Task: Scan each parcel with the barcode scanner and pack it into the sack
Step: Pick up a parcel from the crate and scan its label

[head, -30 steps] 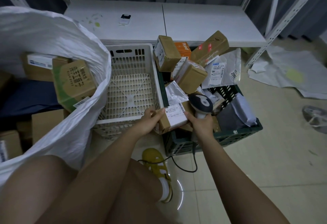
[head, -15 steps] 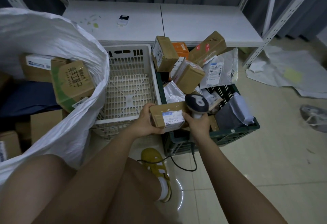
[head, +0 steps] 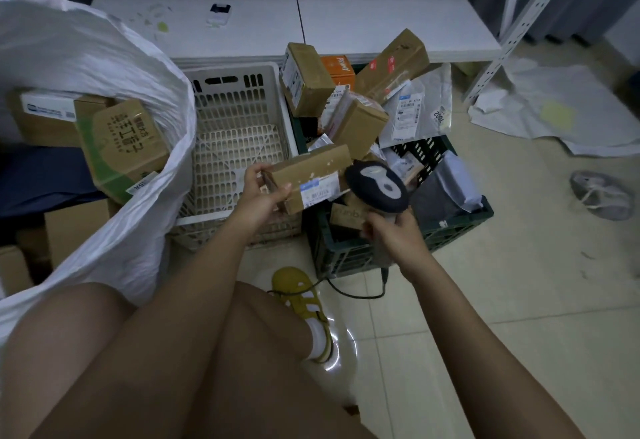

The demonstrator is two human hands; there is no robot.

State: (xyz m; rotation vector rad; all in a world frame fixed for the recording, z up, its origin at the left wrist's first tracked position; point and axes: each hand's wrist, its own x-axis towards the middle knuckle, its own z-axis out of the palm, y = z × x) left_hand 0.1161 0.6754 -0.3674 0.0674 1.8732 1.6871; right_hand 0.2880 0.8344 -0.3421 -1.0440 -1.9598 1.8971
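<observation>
My left hand (head: pixel 258 198) grips a small brown cardboard parcel (head: pixel 311 172) by its left end, its white barcode label facing me and to the right. My right hand (head: pixel 398 234) holds the dark barcode scanner (head: pixel 377 185) by its handle, head close to the parcel's right end. The big white sack (head: pixel 104 68) stands open on the left, with several boxes inside. More parcels (head: pixel 356 99) are piled in the dark green crate (head: pixel 446 227) behind my hands.
A white plastic crate (head: pixel 235 120) sits between sack and green crate. The scanner's cable (head: pixel 353 291) trails over the tiled floor by my yellow shoe (head: pixel 301 300). A white low table (head: pixel 346 12) stands behind, a metal rack leg and crumpled sheets at right.
The parcel has been turned and lifted a little to the left, so its label now faces the scanner. My right hand has moved the scanner slightly right and away from it.
</observation>
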